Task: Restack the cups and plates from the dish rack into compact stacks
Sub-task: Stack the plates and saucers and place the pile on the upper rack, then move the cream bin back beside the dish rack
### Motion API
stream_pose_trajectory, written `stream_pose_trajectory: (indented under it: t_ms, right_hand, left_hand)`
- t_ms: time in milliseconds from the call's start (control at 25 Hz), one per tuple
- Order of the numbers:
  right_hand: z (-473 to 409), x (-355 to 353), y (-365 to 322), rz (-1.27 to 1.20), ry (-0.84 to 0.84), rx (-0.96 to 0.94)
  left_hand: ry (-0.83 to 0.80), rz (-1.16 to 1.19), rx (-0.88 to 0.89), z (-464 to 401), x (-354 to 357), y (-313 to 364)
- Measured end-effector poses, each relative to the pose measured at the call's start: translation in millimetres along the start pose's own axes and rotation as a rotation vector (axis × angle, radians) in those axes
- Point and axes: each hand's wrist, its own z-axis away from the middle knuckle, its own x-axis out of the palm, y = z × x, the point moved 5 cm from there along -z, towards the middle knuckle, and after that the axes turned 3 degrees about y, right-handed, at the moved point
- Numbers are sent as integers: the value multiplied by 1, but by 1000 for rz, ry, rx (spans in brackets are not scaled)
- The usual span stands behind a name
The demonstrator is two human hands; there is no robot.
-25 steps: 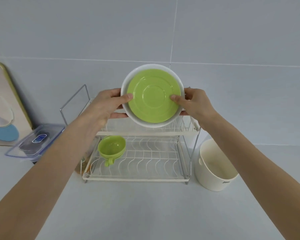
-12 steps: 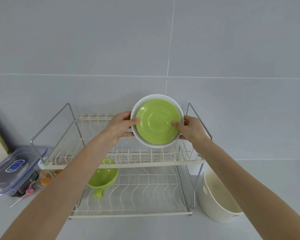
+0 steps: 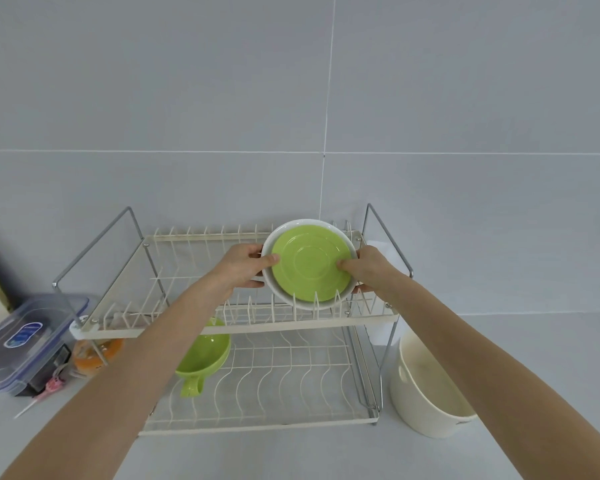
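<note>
Two bare hands hold a stacked pair of dishes upright over the right end of the upper tier of a two-tier cream-coated wire dish rack. The left hand grips the left edge and the right hand grips the right edge; each thumb presses on the front face, with the other fingers curled behind. The pair consists of a round lime-green saucer nested against a larger round white plate, whose rim shows around it. The lower edge of the pair sits among the upright prongs of the upper tier. On the lower tier, a lime-green cup with a handle lies at the left, partly hidden by the left forearm. A cream plastic tub stands on the counter just right of the rack. A clear lidded plastic container sits to the left.
</note>
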Motion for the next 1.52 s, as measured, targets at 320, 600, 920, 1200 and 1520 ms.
stream_pose_trajectory:
  t_ms: [320, 600, 920, 1200, 1520]
  right_hand:
    - [17, -1, -20, 293, 56, -231]
    - [66, -23, -37, 469, 149, -587]
    - [116, -67, -18, 626, 273, -741]
    - [129, -114, 44, 658, 269, -634]
    - [120, -142, 110, 629, 242, -562]
  left_hand:
    - [86, -425, 206, 11, 0, 22]
    - [190, -1053, 419, 51, 11, 58]
    - [307, -1124, 597, 113, 52, 90]
    - [295, -1020, 643, 147, 115, 87]
    - [276, -921, 714, 162, 186, 65]
